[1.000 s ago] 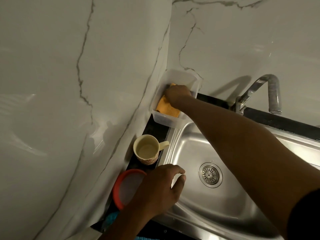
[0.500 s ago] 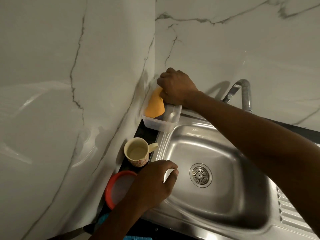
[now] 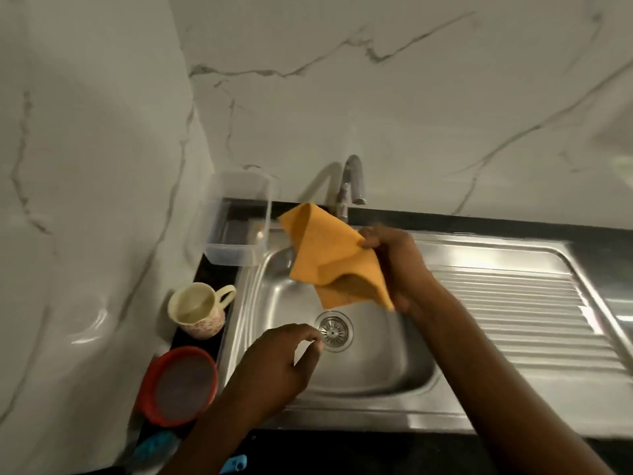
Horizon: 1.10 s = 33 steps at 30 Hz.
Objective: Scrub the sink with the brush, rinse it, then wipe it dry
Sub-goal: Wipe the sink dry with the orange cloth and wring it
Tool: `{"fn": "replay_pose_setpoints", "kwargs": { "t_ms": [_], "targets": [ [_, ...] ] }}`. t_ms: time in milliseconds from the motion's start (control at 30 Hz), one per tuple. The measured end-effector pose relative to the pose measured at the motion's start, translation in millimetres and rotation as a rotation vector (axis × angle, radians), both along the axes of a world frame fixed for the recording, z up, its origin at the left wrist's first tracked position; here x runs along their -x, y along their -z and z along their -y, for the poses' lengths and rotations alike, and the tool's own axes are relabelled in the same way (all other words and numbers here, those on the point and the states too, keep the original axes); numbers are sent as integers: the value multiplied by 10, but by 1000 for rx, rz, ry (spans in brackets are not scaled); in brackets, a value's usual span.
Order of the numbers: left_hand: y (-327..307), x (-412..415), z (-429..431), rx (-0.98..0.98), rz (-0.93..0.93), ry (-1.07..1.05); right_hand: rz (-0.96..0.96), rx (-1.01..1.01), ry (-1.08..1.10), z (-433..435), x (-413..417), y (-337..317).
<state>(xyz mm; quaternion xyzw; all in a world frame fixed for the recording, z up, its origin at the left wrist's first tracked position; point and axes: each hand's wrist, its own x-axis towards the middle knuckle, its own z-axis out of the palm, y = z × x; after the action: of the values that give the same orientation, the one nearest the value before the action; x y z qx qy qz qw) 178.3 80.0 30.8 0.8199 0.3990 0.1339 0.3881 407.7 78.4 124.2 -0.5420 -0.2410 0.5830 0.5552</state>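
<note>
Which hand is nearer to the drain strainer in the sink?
Left. The left hand hovers just left of the drain strainer, with its fingers almost at the rim in this view. The right hand is farther back and to the right, gripping the orange cloth above the sink.

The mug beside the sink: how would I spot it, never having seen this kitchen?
Find the steel sink, then the dark counter strip along its left edge. The mug stands there, between a clear plastic tub behind it and a red-rimmed container nearer the camera. It alone is cream, with a handle.
</note>
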Motion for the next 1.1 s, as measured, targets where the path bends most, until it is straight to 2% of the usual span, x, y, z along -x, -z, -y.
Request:
{"fn": "replay_pose_setpoints", "kwargs": {
  "t_ms": [133,267,400,500,633,833,1100],
  "targets": [
    [-106,-332,360,22,51,33,-344,-9,257,986,-321,45],
    [-211,-756,763,38,85,73,-464,18,486,1923,-571,92],
    [-330,-1285,1226,35,107,109,-385,2,539,2797,-838,72],
    [-410,-1658,1609,55,149,127,-333,162,477,3400,-1047,75],
    [-470,-2037,2071,114,187,129,-150,327,379,3933,-1397,87],
    [-551,-2499,2555,126,174,206,-231,346,414,4528,-1758,278],
    [-572,-3045,2567,97,176,286,-235,348,509,4530,-2041,255]
  ]
}}
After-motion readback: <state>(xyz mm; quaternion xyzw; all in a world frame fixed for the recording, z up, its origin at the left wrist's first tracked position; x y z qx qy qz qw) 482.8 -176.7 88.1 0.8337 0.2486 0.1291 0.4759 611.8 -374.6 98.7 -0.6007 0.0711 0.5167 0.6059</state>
